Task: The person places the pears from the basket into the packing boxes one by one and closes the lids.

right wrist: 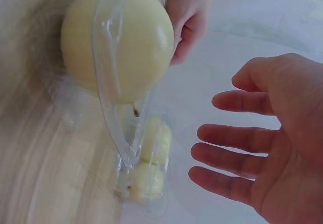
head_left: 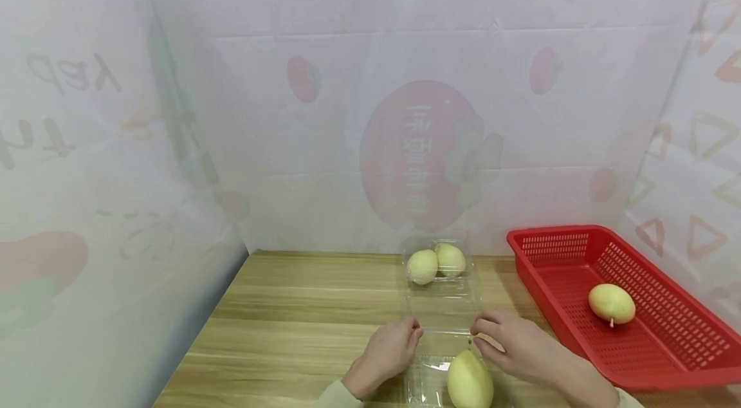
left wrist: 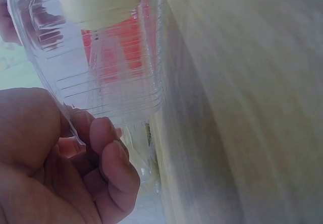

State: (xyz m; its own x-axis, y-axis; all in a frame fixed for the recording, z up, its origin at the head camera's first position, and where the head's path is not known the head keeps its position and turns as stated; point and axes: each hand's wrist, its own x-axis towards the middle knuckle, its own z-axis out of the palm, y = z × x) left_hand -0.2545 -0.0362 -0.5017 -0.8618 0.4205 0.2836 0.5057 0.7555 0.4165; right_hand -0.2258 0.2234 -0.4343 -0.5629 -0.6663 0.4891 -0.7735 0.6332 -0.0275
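A yellow pear [head_left: 469, 380] with a dark stem sits in a clear plastic box [head_left: 427, 372] at the front of the table. My left hand [head_left: 389, 349] pinches the rim of that box between thumb and fingers, seen close up in the left wrist view. Beside the pear hovers my right hand [head_left: 521, 347]. In the right wrist view its fingers [right wrist: 227, 157] are spread and hold nothing, apart from the pear. Behind stands a second clear plastic box [head_left: 442, 293] with two pears, a left one [head_left: 422, 266] and a right one [head_left: 451, 259].
A red plastic basket [head_left: 558, 295] with perforated sides stands on the right, holding one pear [head_left: 612, 304]. The wooden table [head_left: 289, 324] extends to the left. Printed white sheets [head_left: 324, 157] hang behind and at both sides.
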